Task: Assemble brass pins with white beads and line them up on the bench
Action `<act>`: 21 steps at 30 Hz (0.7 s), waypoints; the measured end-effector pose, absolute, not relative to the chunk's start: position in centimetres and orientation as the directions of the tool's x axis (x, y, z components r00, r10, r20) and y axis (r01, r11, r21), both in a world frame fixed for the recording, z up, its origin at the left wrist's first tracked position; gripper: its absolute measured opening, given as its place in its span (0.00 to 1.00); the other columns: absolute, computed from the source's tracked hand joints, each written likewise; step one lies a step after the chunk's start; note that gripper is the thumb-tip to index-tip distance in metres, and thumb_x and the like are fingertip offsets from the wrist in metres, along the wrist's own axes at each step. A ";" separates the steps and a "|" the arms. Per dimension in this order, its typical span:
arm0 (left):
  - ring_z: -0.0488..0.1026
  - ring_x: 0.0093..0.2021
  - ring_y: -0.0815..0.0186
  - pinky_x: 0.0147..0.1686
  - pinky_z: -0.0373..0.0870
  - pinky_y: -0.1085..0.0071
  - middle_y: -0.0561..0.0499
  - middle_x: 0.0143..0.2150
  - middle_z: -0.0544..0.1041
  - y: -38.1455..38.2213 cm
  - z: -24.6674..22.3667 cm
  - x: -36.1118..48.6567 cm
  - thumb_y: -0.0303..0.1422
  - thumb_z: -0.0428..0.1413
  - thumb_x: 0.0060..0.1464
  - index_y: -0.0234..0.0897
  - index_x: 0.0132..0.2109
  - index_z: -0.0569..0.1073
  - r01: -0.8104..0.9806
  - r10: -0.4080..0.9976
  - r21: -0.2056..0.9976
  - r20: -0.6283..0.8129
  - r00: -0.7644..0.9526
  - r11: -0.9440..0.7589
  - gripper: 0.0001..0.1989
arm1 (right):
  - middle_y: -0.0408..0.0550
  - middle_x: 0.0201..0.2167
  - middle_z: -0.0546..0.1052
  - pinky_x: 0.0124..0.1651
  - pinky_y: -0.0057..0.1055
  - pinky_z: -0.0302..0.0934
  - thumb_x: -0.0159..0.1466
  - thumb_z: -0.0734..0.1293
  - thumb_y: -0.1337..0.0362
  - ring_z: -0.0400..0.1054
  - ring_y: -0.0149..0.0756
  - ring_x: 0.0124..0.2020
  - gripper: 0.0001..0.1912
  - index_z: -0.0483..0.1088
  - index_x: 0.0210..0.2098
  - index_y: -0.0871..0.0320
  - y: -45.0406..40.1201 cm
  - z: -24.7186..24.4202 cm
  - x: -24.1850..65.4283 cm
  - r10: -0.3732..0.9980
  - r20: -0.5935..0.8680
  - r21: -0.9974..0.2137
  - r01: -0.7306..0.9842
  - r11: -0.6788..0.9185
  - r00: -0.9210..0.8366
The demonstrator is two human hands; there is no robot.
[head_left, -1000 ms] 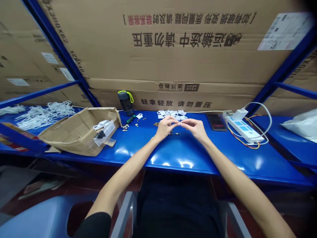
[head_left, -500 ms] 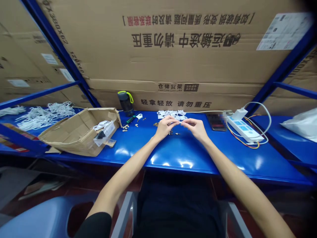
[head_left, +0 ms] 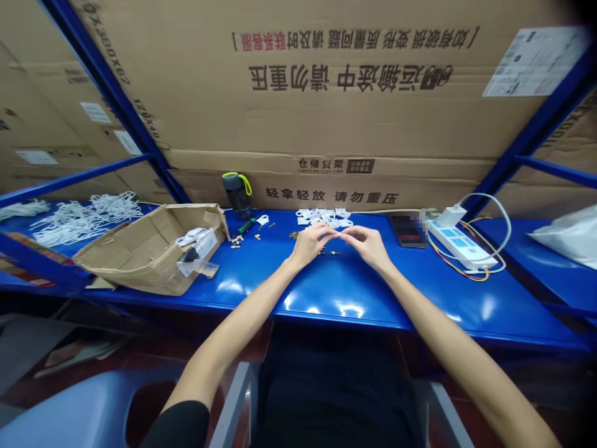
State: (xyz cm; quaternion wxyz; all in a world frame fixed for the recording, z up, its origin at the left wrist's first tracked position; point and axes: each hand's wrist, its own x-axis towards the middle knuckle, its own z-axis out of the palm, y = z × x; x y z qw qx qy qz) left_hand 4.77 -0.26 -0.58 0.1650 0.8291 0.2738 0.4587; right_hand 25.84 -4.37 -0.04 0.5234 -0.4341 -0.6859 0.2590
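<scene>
My left hand (head_left: 311, 244) and my right hand (head_left: 367, 244) meet fingertip to fingertip above the blue table (head_left: 321, 286). Both are closed in a pinch around a tiny whitish piece (head_left: 339, 234), mostly covered by the fingers, so its kind cannot be made out. Just behind the hands lies a pile of white plastic parts (head_left: 326, 216). Small brass-coloured pieces (head_left: 293, 234) show beside my left hand. A small pin-like metal piece (head_left: 334, 252) rests on the table below the fingertips.
An open cardboard box (head_left: 140, 261) holding bagged parts stands at left, near white cables (head_left: 88, 218). Behind it are a dark bottle (head_left: 237, 196), a green-handled screwdriver (head_left: 247, 226) and loose brass bits (head_left: 237, 241). A phone (head_left: 408, 230) and a power strip (head_left: 461, 242) lie at right.
My fingertips have shifted slightly downward and closer together around the tiny piece, which shows less clearly. Everything else stays where it was.
</scene>
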 end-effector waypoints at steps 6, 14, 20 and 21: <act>0.78 0.45 0.62 0.46 0.71 0.69 0.47 0.45 0.81 -0.5 -0.2 4.6 0.43 0.54 0.70 0.41 0.47 0.82 0.345 0.578 0.464 0.667 0.470 -0.816 0.15 | 0.49 0.39 0.85 0.45 0.40 0.69 0.65 0.72 0.47 0.77 0.46 0.39 0.17 0.82 0.38 0.53 -4.3 0.2 25.9 0.851 0.518 -0.767 0.392 0.508 -0.089; 0.77 0.44 0.64 0.44 0.71 0.71 0.48 0.48 0.80 -0.3 0.0 4.3 0.41 0.54 0.71 0.41 0.48 0.81 0.426 0.587 0.405 0.602 0.542 -0.809 0.14 | 0.48 0.38 0.85 0.44 0.36 0.68 0.67 0.70 0.51 0.77 0.43 0.37 0.15 0.82 0.38 0.55 -4.1 0.2 26.3 0.863 0.485 -0.691 0.541 0.478 -0.143; 0.77 0.47 0.63 0.43 0.70 0.71 0.49 0.48 0.80 0.3 -0.2 4.0 0.42 0.54 0.71 0.41 0.47 0.81 0.504 0.609 0.344 0.502 0.614 -0.792 0.14 | 0.46 0.39 0.85 0.47 0.34 0.68 0.68 0.68 0.59 0.78 0.41 0.39 0.10 0.82 0.39 0.55 -3.8 -0.5 26.6 0.857 0.461 -0.627 0.600 0.497 -0.230; 0.77 0.48 0.63 0.43 0.71 0.71 0.49 0.48 0.80 0.4 -0.3 3.9 0.42 0.54 0.71 0.42 0.47 0.81 0.506 0.605 0.334 0.494 0.625 -0.795 0.13 | 0.46 0.39 0.85 0.47 0.34 0.68 0.68 0.68 0.60 0.78 0.41 0.39 0.10 0.82 0.39 0.55 -3.8 -0.5 26.6 0.860 0.451 -0.625 0.604 0.494 -0.237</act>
